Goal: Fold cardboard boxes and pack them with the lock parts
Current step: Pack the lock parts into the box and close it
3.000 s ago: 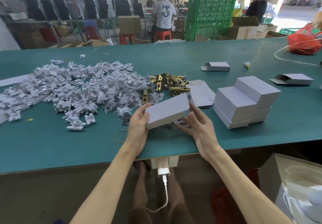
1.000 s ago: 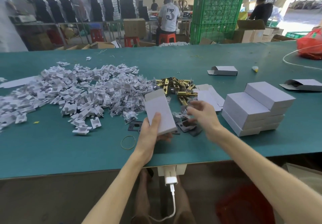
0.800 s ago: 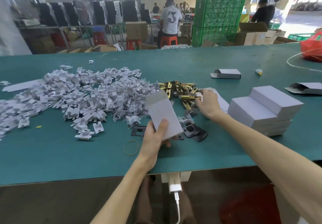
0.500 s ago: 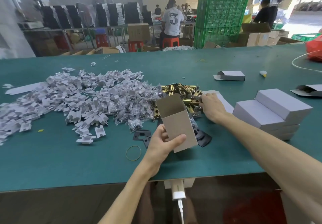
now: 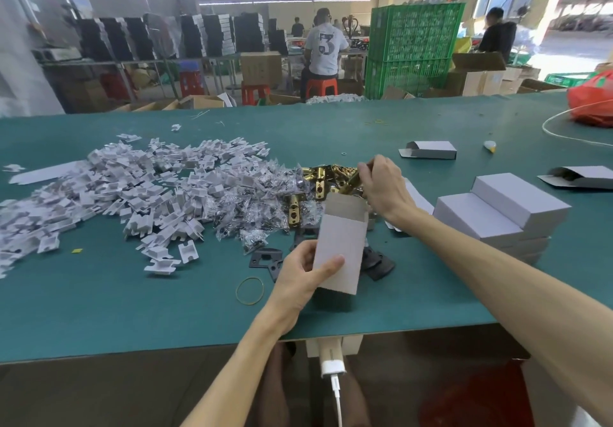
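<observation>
Broadly, the green tabletop (image 5: 99,310) runs across our whole view, and we stand at its near edge. Its biggest load is the heap of white card inserts (image 5: 116,191), which spreads from the left edge toward the middle. Next in size is the stack of closed boxes (image 5: 497,214) near the right edge, laid in stepped layers with the grey lids up. Between heap and stack, at the middle of the tabletop, a drift of clear screw bags (image 5: 252,204) runs into the inserts on its left and into a smaller pile of brass latches (image 5: 318,177) on its right. Just nearer to us than that pile, our left hand (image 5: 298,280) holds the open box (image 5: 341,244) upright above the tabletop. The thumb presses across the front panel, the other fingers wrap behind it, and the top flap stands up with the mouth facing the latches. Our right hand (image 5: 384,187) hangs over the near side of the brass pile, just beyond the box's mouth, its fingers curled round one brass latch (image 5: 351,180). Two part-folded boxes lie apart: one (image 5: 429,150) toward the far edge, the other (image 5: 583,176) at the right edge. Flat card blanks (image 5: 421,201) lie under our right forearm. Black plates (image 5: 265,257) lie just left of the held box, more of them (image 5: 378,264) just right of it. A rubber band (image 5: 249,290) lies near the near edge, beside our left wrist.
</observation>
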Action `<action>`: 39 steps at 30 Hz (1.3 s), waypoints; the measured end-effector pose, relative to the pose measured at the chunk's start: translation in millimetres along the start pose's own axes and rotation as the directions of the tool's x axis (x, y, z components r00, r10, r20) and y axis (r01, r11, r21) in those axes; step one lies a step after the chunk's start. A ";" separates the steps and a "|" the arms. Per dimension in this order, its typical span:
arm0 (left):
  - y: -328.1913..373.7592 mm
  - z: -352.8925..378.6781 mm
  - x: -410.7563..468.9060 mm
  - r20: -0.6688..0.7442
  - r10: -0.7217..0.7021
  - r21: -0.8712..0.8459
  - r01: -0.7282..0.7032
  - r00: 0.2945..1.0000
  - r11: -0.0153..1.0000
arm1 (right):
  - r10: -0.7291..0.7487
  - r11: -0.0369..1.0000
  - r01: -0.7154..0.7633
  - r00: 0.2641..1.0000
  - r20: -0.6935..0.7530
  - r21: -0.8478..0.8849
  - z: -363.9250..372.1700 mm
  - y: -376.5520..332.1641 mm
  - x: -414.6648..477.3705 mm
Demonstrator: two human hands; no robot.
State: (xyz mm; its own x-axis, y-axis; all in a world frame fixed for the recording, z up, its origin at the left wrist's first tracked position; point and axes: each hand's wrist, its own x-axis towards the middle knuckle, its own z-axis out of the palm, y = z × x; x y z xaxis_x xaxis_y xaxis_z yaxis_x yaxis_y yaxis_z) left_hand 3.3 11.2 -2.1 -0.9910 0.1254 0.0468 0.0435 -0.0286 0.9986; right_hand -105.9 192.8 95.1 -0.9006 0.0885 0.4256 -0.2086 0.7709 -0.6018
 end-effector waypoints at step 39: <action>2.7 -2.2 -1.8 0.115 0.054 -0.089 -0.044 0.992 0.995 | -0.274 0.751 0.546 0.769 0.578 -0.371 -41.0 -88.1 -95.1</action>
State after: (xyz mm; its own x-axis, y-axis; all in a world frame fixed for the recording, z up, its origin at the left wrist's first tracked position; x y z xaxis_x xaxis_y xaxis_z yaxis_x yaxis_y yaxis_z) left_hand 4.9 8.7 0.5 -0.9660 0.2371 0.1032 0.0757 -0.1220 0.9896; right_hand 13.8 142.3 135.4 -0.8557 -0.5076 0.1011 -0.5072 0.8613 0.0315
